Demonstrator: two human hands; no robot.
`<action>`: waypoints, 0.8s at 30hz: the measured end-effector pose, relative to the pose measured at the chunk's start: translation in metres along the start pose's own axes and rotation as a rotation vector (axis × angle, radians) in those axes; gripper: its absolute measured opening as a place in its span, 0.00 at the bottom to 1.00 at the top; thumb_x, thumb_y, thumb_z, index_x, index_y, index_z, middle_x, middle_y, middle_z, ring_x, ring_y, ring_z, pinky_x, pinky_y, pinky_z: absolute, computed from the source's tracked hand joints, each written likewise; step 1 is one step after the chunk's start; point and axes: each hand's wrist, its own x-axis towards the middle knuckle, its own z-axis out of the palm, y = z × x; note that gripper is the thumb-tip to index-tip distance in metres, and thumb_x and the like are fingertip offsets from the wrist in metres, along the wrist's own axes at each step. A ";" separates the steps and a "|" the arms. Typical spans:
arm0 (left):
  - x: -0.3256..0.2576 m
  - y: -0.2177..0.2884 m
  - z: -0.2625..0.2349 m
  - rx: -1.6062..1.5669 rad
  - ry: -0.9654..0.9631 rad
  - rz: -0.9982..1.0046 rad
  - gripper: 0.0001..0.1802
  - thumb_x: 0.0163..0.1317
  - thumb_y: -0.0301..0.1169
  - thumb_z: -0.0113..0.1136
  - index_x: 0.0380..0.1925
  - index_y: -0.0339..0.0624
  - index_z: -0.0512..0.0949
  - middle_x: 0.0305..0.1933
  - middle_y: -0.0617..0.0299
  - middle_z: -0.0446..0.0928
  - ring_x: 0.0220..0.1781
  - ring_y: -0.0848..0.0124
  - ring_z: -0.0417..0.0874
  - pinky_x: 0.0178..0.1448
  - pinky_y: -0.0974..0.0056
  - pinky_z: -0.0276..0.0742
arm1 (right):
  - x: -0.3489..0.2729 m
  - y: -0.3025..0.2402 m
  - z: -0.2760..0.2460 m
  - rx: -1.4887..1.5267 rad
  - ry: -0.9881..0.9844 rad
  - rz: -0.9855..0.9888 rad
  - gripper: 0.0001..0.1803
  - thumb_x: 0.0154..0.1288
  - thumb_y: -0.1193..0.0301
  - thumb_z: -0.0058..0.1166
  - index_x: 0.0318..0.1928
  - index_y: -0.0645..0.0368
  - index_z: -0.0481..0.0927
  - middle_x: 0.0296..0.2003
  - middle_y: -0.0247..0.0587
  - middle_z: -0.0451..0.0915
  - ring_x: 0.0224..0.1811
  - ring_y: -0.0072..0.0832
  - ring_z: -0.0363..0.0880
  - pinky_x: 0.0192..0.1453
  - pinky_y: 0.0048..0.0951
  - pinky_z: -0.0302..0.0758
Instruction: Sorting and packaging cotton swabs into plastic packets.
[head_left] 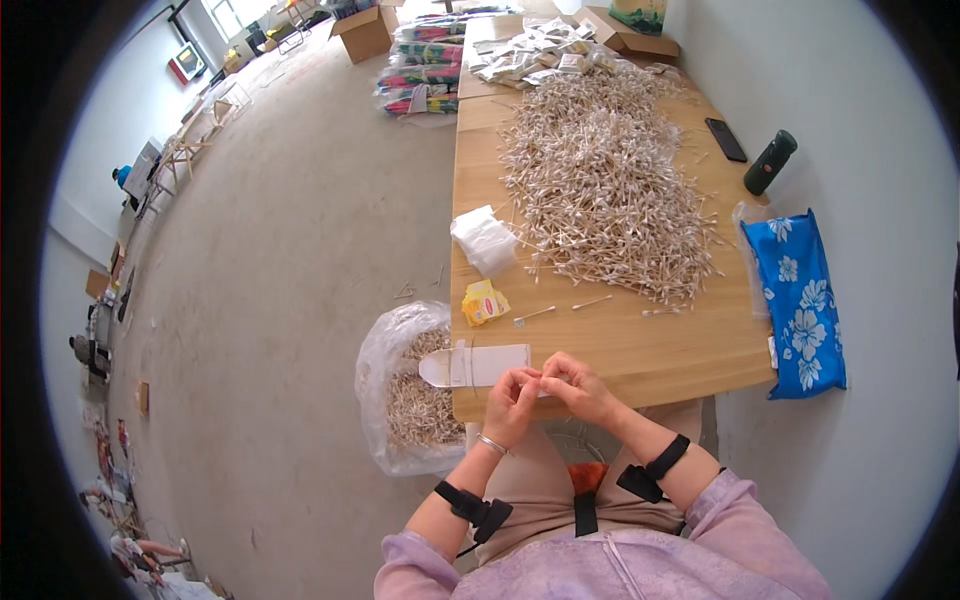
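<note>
My left hand (511, 407) and my right hand (580, 391) meet over the front edge of the wooden table (650, 352). The fingers of both are pinched together at the tips. A bit of something pale shows between them, too small and covered to name. Just left of my hands lies a flat white piece with a rounded end (488, 366), a thin band across it. Beyond it sit a small pile of yellow cards (484, 303) and a stack of clear plastic bags (484, 240). A few loose cotton swabs (592, 303) lie before the large swab heap (610, 180).
On the floor at left stands a clear sack of swabs (420, 410). Along the right edge are a black phone (726, 140), a dark green bottle (770, 163) and a blue flowered bag (800, 310). White packets (540, 50) and a cardboard box (630, 40) occupy the far end.
</note>
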 end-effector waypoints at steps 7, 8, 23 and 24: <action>-0.001 -0.002 -0.009 -0.049 0.021 0.080 0.15 0.64 0.32 0.61 0.47 0.37 0.73 0.45 0.62 0.76 0.49 0.75 0.76 0.54 0.70 0.73 | -0.004 -0.018 -0.012 -0.135 -0.039 -0.161 0.16 0.59 0.71 0.62 0.47 0.61 0.80 0.41 0.39 0.81 0.44 0.24 0.77 0.49 0.27 0.73; -0.001 0.000 -0.010 -0.050 0.018 0.083 0.15 0.64 0.32 0.61 0.47 0.37 0.73 0.45 0.62 0.76 0.49 0.75 0.76 0.54 0.70 0.73 | -0.004 -0.019 -0.015 -0.137 -0.036 -0.164 0.16 0.59 0.71 0.62 0.47 0.61 0.80 0.41 0.39 0.81 0.44 0.24 0.77 0.49 0.27 0.73; 0.001 0.029 -0.006 0.797 0.132 0.638 0.10 0.47 0.22 0.67 0.32 0.41 0.82 0.40 0.58 0.81 0.44 0.59 0.80 0.48 0.60 0.77 | -0.005 -0.026 -0.014 -0.782 0.142 -0.742 0.12 0.51 0.72 0.63 0.39 0.54 0.83 0.37 0.38 0.82 0.39 0.33 0.80 0.44 0.33 0.78; 0.000 0.030 -0.006 0.841 0.136 0.680 0.09 0.48 0.22 0.67 0.31 0.41 0.81 0.39 0.59 0.81 0.44 0.59 0.80 0.48 0.60 0.77 | -0.007 -0.029 -0.011 -0.863 0.174 -0.775 0.13 0.50 0.73 0.63 0.39 0.54 0.83 0.38 0.36 0.80 0.40 0.33 0.79 0.44 0.33 0.78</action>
